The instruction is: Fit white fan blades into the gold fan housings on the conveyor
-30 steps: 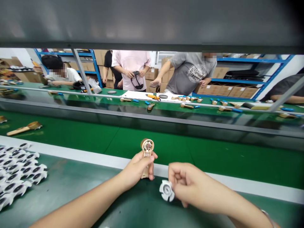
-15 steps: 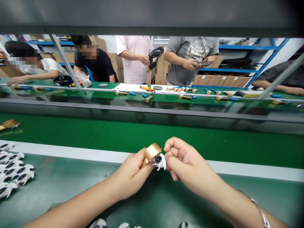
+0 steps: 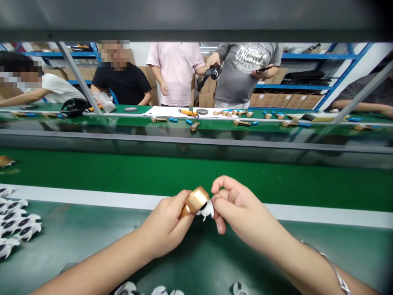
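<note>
My left hand is closed round a small gold fan body, its round head tilted toward the right. My right hand pinches a white fan blade and presses it against the face of that gold head. Both hands meet just above the dark green bench, in front of the white strip along the conveyor. The handle of the gold body is hidden inside my left fist.
Several white fan blades lie at the left of the bench, more at the bottom edge. A green conveyor belt runs across behind, with a gold part at far left. Several people stand or sit beyond the far bench.
My left hand tipped the gold fan body from upright to lying toward the right. My right hand brought the white blade up from the bench and onto its head.
</note>
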Demonstrator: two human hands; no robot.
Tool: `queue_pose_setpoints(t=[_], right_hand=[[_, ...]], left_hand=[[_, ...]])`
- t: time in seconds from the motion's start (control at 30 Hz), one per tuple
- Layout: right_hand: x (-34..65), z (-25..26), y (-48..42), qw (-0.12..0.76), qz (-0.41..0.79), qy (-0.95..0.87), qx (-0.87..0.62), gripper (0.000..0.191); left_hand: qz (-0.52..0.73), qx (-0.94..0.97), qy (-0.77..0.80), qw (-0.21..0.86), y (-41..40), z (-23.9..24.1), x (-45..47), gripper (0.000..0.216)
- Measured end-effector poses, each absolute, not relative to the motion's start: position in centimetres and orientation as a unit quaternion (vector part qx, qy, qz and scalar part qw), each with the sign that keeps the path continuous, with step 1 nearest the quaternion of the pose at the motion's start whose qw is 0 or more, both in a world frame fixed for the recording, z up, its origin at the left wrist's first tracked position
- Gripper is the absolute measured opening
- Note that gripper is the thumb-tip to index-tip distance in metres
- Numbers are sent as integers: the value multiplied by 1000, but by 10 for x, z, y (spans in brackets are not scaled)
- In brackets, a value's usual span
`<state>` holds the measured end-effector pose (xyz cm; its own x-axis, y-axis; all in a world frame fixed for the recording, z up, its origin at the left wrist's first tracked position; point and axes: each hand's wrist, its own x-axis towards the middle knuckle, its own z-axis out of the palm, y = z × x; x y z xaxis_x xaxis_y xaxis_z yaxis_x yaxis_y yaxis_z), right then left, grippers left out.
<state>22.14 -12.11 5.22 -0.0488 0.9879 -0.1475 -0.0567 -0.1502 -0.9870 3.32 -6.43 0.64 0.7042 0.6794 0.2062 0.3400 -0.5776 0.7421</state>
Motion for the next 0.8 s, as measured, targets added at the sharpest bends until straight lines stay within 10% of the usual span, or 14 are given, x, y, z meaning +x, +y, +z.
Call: queue_pose_setpoints(t=[0.8], right_hand=[[216, 50, -124, 503, 643, -381, -434, 26]], left_hand=[[293, 912, 269, 98, -60, -1, 28, 31]])
